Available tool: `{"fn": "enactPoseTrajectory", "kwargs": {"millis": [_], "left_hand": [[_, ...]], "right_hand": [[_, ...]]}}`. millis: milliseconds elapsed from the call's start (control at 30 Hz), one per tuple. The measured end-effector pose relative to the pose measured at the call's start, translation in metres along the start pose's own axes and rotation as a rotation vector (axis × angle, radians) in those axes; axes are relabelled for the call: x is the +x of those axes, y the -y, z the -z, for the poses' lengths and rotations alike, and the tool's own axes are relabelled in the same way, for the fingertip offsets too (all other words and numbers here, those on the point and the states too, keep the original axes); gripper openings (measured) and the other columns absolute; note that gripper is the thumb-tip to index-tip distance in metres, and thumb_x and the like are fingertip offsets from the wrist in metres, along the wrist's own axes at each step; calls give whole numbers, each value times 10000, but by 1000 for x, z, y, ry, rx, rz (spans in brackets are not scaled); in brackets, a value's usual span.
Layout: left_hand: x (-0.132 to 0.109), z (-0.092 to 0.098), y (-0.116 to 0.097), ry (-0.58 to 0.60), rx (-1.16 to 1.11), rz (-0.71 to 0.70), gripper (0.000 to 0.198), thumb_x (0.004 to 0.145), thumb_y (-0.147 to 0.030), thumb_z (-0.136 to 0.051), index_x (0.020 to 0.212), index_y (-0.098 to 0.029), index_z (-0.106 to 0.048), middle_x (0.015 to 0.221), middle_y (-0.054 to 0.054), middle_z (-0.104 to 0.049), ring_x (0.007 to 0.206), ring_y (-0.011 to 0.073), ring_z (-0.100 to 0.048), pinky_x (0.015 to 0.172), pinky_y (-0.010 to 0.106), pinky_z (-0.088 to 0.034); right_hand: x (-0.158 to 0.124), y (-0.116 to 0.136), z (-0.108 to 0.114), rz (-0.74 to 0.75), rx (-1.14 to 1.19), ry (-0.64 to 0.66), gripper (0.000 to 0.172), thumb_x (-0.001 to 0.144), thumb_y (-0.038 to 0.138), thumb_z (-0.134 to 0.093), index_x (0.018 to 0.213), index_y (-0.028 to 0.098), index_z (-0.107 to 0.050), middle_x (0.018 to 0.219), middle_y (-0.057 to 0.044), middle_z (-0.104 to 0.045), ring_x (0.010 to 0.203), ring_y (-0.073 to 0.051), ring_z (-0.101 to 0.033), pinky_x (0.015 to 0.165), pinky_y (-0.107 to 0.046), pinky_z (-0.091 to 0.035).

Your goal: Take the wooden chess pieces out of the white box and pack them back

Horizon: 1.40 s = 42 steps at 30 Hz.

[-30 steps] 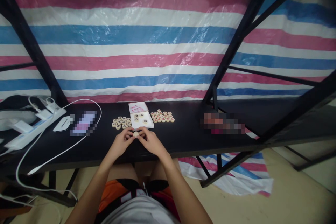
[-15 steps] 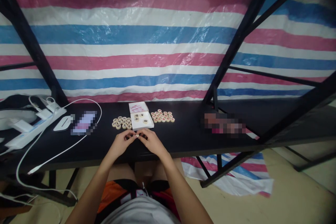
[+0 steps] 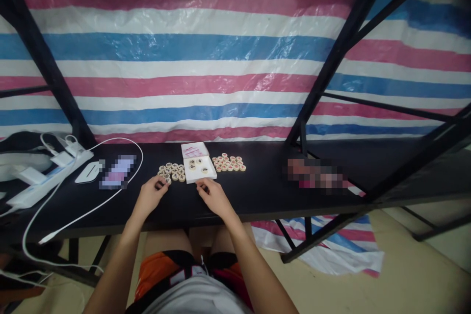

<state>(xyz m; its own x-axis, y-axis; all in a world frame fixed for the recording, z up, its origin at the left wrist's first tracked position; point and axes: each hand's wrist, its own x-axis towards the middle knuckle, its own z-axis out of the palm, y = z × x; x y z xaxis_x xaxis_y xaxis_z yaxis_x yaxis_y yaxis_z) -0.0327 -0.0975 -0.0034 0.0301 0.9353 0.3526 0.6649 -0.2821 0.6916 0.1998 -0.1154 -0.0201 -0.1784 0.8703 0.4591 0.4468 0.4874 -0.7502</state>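
Note:
My left hand (image 3: 150, 197) is at the near edge of a group of Chinese chess pieces with black characters (image 3: 175, 169), its thumb and fingers pinching one round piece (image 3: 168, 181). Just right of that group stands an open white box (image 3: 199, 176), lid tipped back, with several dark-marked pieces inside. My right hand (image 3: 212, 197) is at the box's front edge, fingers curled and thumb close to them; whether anything is between the fingertips is hidden. Pieces with red characters (image 3: 228, 163) lie grouped at the box's right side.
On the black table (image 3: 257, 196), a phone (image 3: 118, 171), a white flat device (image 3: 89, 172), a power strip (image 3: 51, 176) and a white cable (image 3: 83, 211) lie to the left. A blurred item (image 3: 312, 174) is at the right. Black metal posts (image 3: 324, 78) and striped sheeting (image 3: 198, 49) stand behind.
My hands, together in front of the box before, have parted. The left has moved left with a piece to the black-character group; the right has shifted slightly right, staying by the box.

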Motion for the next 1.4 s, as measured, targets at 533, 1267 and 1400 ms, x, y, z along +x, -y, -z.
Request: {"fn": "enactPoseTrajectory", "kwargs": {"millis": [533, 1267, 1400], "left_hand": [[-4, -6, 5, 13, 434, -82, 133, 836, -308, -493, 854, -216, -587, 939, 53, -637, 882, 242, -540, 828, 350, -416], [-7, -5, 5, 47, 364, -150, 258, 851, -315, -471, 984, -199, -660, 1021, 76, -660, 955, 257, -557, 873, 380, -429], [-7, -6, 1, 73, 362, -201, 248, 846, -309, -476, 954, -203, -672, 1004, 74, -672, 938, 254, -559, 858, 381, -438]], "right_hand": [[-1, -1, -1, -18, 8, 11, 172, 823, 198, -503, 912, 192, -651, 828, -30, -667, 734, -147, -604, 727, -264, -460], [42, -6, 19, -42, -521, -47, 211, 821, 148, -509, 980, 164, -647, 997, -150, -618, 996, -269, -529, 883, -397, -407], [72, -14, 21, -166, -711, 153, 179, 777, 145, -556, 914, 137, -670, 919, -176, -646, 985, -300, -559, 812, -386, -426]]}}
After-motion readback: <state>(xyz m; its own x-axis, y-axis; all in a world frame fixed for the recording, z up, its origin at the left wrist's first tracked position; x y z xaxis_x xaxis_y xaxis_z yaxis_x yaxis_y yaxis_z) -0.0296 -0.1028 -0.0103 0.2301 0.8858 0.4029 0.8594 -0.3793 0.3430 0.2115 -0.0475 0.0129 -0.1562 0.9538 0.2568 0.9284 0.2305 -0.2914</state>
